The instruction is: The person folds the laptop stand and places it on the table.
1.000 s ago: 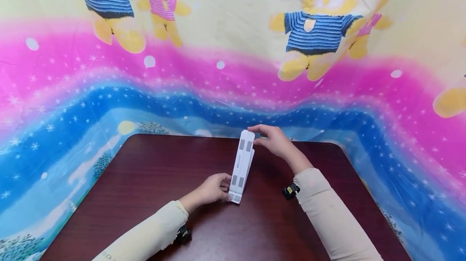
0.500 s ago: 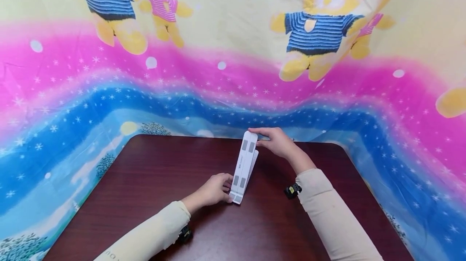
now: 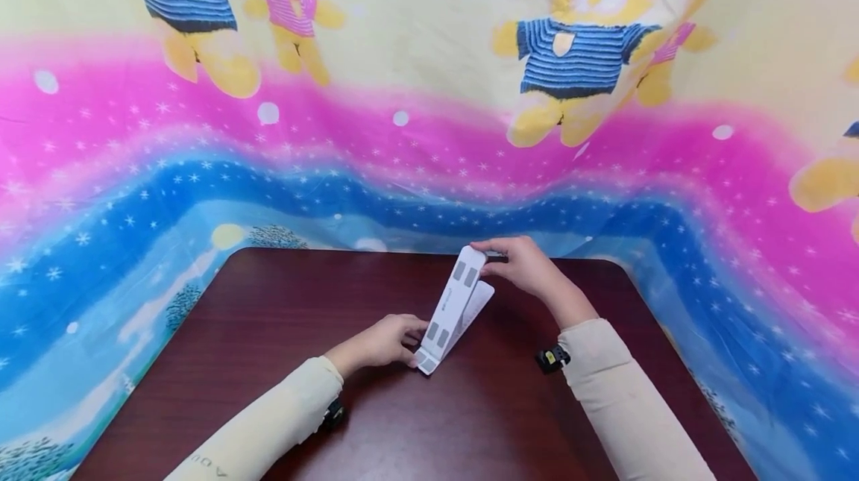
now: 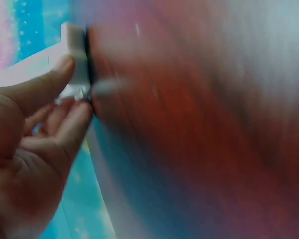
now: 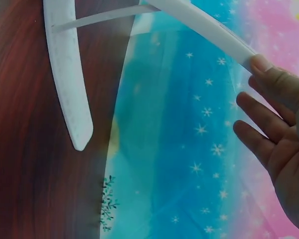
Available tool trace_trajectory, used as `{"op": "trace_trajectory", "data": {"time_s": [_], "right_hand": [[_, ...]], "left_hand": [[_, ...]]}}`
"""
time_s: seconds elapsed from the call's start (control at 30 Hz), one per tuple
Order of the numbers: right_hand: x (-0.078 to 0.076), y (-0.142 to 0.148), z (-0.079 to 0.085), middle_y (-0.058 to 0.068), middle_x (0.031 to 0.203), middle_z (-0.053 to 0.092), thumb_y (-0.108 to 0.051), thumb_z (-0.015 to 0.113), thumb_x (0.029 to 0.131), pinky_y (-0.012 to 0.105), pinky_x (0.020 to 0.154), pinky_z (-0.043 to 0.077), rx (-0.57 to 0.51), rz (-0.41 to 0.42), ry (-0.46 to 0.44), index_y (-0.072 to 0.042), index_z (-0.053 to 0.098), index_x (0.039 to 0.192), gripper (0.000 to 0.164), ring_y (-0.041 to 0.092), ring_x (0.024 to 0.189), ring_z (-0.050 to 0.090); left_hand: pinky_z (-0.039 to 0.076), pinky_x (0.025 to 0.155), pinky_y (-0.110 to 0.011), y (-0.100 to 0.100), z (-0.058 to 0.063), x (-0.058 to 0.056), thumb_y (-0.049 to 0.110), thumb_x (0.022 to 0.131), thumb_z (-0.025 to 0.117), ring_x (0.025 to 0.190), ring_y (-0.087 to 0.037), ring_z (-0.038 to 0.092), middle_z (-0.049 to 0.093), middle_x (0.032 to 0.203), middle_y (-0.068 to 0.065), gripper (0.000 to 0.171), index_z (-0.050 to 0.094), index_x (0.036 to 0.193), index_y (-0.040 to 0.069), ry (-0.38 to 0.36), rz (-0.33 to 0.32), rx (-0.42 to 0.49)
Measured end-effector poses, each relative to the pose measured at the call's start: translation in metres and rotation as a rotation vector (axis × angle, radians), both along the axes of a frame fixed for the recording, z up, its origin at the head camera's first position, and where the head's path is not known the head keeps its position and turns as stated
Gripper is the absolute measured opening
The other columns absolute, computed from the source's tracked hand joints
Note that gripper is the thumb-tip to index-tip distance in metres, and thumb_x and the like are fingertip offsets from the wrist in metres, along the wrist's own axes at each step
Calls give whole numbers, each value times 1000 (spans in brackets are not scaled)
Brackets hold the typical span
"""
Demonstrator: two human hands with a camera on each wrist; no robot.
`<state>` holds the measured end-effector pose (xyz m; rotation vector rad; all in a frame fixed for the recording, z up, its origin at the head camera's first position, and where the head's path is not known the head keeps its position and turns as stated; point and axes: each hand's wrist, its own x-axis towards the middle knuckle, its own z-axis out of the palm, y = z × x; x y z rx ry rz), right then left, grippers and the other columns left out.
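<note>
The white, plastic-looking folding stand (image 3: pixel 450 306) is above the middle of the dark red-brown, wood-grain tabletop (image 3: pixel 315 302), held slanted between both hands. Its face bar carries grey rectangular pads (image 3: pixel 459 270) and leans to the right at the top. Whether the lower end contacts the tabletop cannot be told.

Left hand (image 3: pixel 385 339): the fingers grip the lower end of the stand, with the thumb on one side and the fingertips opposite.

Right hand (image 3: pixel 526 268): the thumb and forefinger pinch the upper end of the face bar. In the right wrist view, the remaining fingers extend loosely, clear of the stand.

Change: compared with one second ago, the face bar tilts further to the right, and the right hand is displaced with it. The left hand remains at the lower end. The gap between the face bar and the white rear bar (image 5: pixel 72 89) is wider.

Effect: the stand is judged partly unfolded, the two bars diverging in a narrow V. The thin white cross strut (image 5: pixel 107 16) spans them. The lower-end hold appears to serve as the fixed point, while the upper pinch sets the angle.
</note>
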<state>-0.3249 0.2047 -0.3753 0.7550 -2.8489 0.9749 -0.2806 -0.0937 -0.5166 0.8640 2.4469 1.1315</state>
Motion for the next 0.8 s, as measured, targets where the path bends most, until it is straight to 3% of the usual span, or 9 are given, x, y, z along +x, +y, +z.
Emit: {"op": "trace_trajectory", "data": {"time_s": [0.2,0.3,0.4,0.53,0.7,0.8], "right_hand": [[-5,-3,14,4,141,63,-16,79,91,50,104,52,39,48,-78,-27,63,142,55,30,134,56],[-7,-4,17,2,146,60,-16,78,91,48,102,54,78,75,-102,-34,58,146,61,29,135,55],[-10,-3,17,2,143,61,-16,78,92,41,84,58,95,85,-130,-41,56,146,63,27,118,61],[-10,-1,16,1,134,66,-17,78,92,34,60,47,87,70,-152,-42,59,143,60,23,85,57],[-10,2,13,1,128,69,-17,78,91,33,54,42,80,53,-135,-41,61,141,58,21,68,48],[-8,5,12,2,128,69,-18,80,90,33,56,42,93,37,-107,-41,63,139,57,21,70,51]], "left_hand": [[59,94,-39,6,0,19,-11,73,82,114,-34,68,61,132,-22,73,57,141,-4,47,139,60],[59,92,-39,13,-1,28,-6,69,86,111,-33,69,62,129,-23,76,57,139,-6,72,193,67],[59,90,-35,19,-4,33,5,67,93,109,-27,69,65,126,-19,81,58,139,-3,141,206,26],[56,88,-31,26,-8,36,19,65,97,104,-21,67,68,116,-10,77,63,133,4,287,209,-75],[55,85,-32,28,-3,36,22,66,97,98,-23,66,68,108,-8,70,66,126,5,339,198,-129],[56,86,-31,27,2,34,21,67,96,100,-23,67,69,109,-9,71,65,129,5,333,175,-149]]}}
